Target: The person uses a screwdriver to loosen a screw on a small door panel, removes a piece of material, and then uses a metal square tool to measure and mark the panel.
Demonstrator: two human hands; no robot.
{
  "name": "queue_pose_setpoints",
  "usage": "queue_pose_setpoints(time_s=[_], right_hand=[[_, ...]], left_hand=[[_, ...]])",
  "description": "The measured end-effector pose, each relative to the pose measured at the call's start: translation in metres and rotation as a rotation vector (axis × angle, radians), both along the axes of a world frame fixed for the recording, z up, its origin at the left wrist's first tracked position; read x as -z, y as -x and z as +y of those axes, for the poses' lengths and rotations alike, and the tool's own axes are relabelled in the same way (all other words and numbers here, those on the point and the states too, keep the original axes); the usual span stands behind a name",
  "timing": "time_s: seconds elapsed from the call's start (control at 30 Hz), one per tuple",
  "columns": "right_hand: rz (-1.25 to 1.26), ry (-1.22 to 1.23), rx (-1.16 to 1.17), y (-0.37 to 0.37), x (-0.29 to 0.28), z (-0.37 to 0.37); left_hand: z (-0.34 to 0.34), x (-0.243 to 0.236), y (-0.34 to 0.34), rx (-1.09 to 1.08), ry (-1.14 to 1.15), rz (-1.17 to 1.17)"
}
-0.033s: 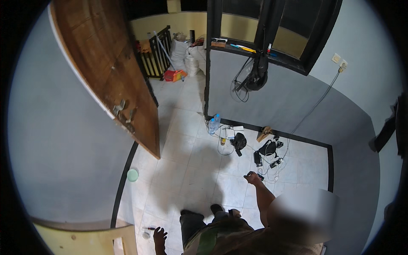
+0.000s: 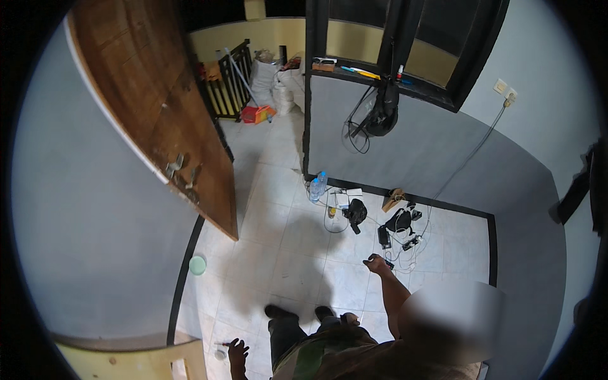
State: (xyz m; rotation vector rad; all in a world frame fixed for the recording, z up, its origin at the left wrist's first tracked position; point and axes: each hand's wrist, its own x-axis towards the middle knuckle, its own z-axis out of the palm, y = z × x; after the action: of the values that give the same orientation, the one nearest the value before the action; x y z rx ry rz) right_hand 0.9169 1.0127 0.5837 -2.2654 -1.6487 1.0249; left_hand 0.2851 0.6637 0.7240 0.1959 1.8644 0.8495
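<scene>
My left hand (image 2: pixel 237 351) hangs at the lower left with fingers apart, above a small white round object (image 2: pixel 220 355) on the floor. My right hand (image 2: pixel 375 263) reaches out at centre right with its fingers curled; whether it holds anything small, I cannot make out. Behind it on the tiles lie tangled cables and black devices (image 2: pixel 384 237), a black pouch (image 2: pixel 398 220), another black bundle (image 2: pixel 357 211) and a small dark object (image 2: pixel 389 265) beside the hand.
A wooden door (image 2: pixel 145 120) stands open at left, near a green bowl (image 2: pixel 197 266). The doorway shows sacks (image 2: pixel 264 85) and a red dustpan (image 2: pixel 256 115). Water bottles (image 2: pixel 315 190) stand by the wall, where a black bag (image 2: pixel 383 111) hangs below a window. A yellowish panel (image 2: pixel 120 361) is lower left.
The view has shifted very slightly, and my left foot sits a little farther forward. Both hands look almost the same as before.
</scene>
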Motion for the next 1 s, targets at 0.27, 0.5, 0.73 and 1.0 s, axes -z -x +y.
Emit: queue_pose_setpoints(time_s=[0.27,0.5,0.73,1.0], right_hand=[[0.079,-0.075,0.403,0.052,0.066,-0.010],[0.358,0.851,0.677,0.204,0.027,-0.136],[0.676,0.635,0.324,0.243,0.039,-0.011],[0.638,0.309,0.623,0.154,0.072,0.393]], left_hand=[[0.135,0.098,0.155,0.597,0.619,-0.067],[0.433,0.113,0.270,1.378,0.413,0.467],[0.779,0.049,0.162,0.841,-0.293,0.104],[0.901,0.050,0.090,1.187,0.176,0.150]])
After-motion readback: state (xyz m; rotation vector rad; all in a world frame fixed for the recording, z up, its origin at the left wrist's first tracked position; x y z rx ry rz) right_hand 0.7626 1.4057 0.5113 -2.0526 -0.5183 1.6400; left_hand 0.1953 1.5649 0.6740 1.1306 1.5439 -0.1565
